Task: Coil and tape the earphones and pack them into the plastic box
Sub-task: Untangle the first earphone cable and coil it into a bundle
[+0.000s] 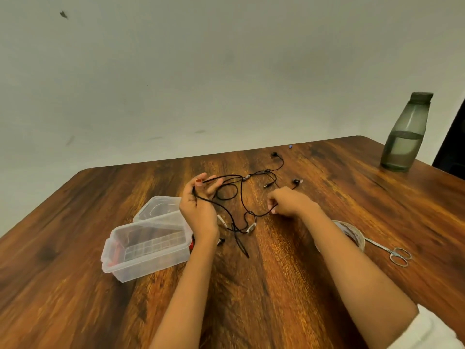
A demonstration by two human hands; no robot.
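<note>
- My left hand: pinching the earphones cord, raised.
- My right hand: closed on the same cord; tangle between them.
- Plastic box: open, left; bare table nearer me.

Table: wood-grain surface, dark brown with orange streaks, smooth, moderate sheen. Plastic box: clear, glossy plastic, ribbed base visible through walls; separate lid of same clear plastic just behind. Earphones: thin black cable, matt, rubbery in appearance; small pale inline parts, glossy. Tape roll: translucent, shiny film. Scissors: bare metal, polished, silver. Bottle: smoky grey translucent body, smooth, with matt dark cap. Sleeve: white cloth, soft, matt. Wall: pale, matt, scuffed in spots.
</note>
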